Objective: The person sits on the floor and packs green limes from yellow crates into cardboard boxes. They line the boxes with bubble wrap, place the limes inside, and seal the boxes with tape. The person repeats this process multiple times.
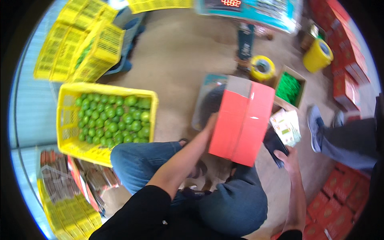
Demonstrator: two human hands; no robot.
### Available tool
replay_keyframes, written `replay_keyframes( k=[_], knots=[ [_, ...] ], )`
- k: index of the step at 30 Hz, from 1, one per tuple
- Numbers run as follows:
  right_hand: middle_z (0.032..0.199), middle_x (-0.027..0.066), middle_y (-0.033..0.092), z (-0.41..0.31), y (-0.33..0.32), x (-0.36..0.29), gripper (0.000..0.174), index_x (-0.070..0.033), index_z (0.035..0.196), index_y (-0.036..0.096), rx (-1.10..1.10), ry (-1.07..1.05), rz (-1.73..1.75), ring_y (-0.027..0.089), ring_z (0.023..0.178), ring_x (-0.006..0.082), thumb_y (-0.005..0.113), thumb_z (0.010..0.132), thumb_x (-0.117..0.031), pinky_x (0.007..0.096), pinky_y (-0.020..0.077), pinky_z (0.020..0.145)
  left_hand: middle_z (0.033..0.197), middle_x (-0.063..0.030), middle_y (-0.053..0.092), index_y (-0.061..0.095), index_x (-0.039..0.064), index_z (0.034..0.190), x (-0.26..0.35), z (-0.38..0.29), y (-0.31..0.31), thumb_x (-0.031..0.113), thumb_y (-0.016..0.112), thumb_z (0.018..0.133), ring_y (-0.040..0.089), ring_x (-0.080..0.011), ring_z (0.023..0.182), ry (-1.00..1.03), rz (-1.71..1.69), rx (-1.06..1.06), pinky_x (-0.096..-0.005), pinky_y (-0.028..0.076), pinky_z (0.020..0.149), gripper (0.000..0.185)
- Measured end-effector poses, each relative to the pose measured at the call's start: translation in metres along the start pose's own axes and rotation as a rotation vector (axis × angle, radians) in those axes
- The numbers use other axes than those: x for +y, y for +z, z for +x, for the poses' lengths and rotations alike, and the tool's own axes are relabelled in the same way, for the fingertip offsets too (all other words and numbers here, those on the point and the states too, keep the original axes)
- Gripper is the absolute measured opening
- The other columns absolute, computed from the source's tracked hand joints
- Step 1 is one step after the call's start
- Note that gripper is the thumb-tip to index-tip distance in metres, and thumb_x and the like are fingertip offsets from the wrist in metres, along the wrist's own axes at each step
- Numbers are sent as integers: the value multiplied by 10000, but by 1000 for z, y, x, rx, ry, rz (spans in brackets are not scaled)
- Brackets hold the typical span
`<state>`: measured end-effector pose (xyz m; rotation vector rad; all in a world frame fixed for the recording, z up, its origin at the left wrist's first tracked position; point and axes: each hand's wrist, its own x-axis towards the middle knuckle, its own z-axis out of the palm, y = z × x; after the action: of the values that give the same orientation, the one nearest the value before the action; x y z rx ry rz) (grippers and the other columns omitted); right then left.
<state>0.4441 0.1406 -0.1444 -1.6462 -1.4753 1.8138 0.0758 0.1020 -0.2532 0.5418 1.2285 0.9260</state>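
Observation:
A closed red cardboard box [243, 123] stands tilted in front of me, its lower edge by my right knee. My left hand [212, 121] holds its left side, the fingers mostly hidden by the box. To the right of the box, my right hand [289, 157] is closed on a dark flat object [275, 147], which looks like a phone. Printed paper sheets [285, 127] lie just beyond that hand. On my left, a yellow plastic crate [106, 87] holds many green limes [112, 120]. A platform scale [196, 115] shows partly behind the box.
Beyond the box are a yellow tape roll [262, 68] and an open carton of green shredded filler [288, 87]. More yellow crates [57, 51] stand at upper left. Red boxes [333, 198] are stacked at right. A person's legs [345, 138] are near the right edge.

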Motion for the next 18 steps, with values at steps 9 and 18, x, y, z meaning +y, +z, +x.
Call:
replay_keyframes(
  k=[9,18],
  knots=[
    [644,85,615,-6,7,-74,425,32,900,637,-8,107,377,583,438,168,722,874,-383,287,490,372,1107,-78,688,568,25,1281,59,-116,28,264,559,1003,658,-177,1008,-288,-255,201,-337,539,851,367],
    [730,69,672,74,8,-95,419,-63,1033,640,-212,177,540,566,450,156,558,976,-470,289,482,401,1061,-120,655,622,56,1053,197,-150,104,316,672,865,639,-299,953,1015,1452,-675,-468,478,911,324]
  ],
)
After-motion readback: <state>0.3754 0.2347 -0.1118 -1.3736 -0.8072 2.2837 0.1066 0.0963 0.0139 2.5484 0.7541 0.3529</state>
